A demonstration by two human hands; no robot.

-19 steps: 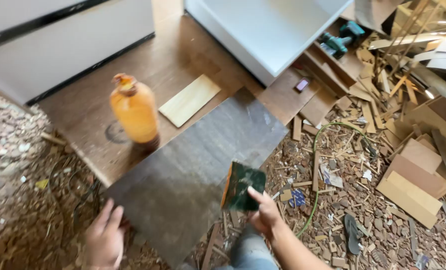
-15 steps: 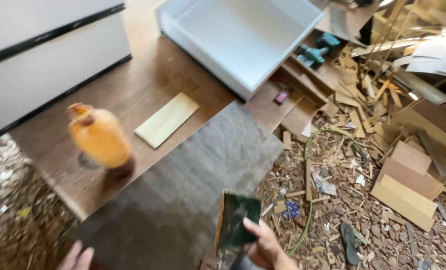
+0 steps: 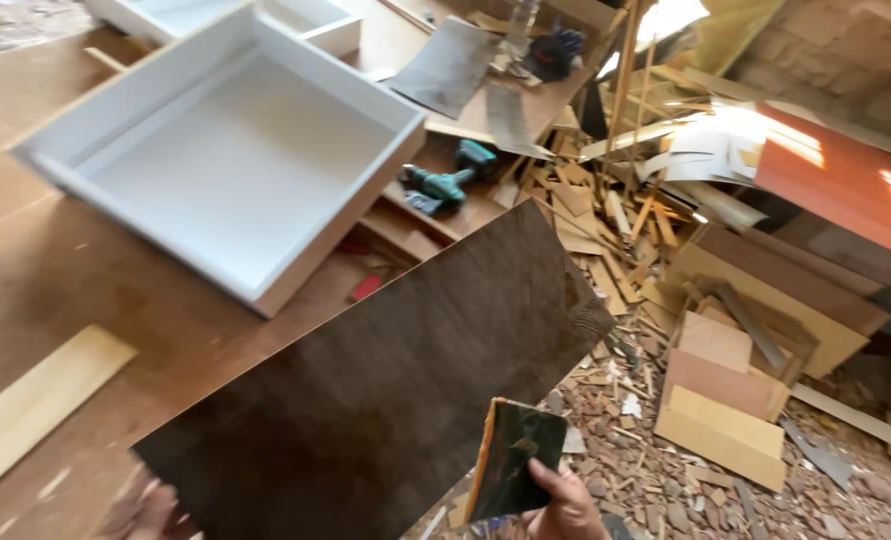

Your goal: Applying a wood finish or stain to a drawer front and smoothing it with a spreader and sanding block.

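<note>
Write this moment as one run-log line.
left hand: under dark sheet | right hand: grips small dark pad | white drawer behind

No packages, labels, signs or screens can be made out here; the boards, offcuts and tools in view carry no visible sticker or printed panel, and anything smaller among the scraps on the floor is too blurred to tell

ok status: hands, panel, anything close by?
Right hand grips small dark scraper card. Left hand at dark panel lower edge, grip blurred. White drawer box and cordless drill beyond panel.
</note>
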